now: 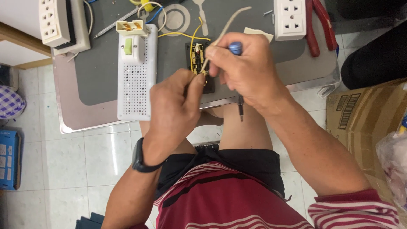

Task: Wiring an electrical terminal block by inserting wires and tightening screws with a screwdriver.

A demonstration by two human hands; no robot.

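Note:
My left hand (pixel 174 112) pinches the lower end of a thin beige wire (pixel 231 21) just in front of a black socket insert (pixel 199 63) with brass contacts and yellow wires (pixel 186 34). My right hand (pixel 248 70) pinches the same wire higher up. It also holds a blue-handled screwdriver (pixel 236 46) in its palm, with the dark shaft (pixel 241 109) pointing down past the table edge. The black insert lies on the grey mat (pixel 106 80), partly hidden by both hands.
A white perforated box (pixel 137 82) with a green switch lies left of the insert. White outlet blocks sit at the back left (pixel 53 21) and back right (pixel 290 19), with red-handled pliers (pixel 316 25) beside the latter. A cardboard box (pixel 369 114) stands on the right.

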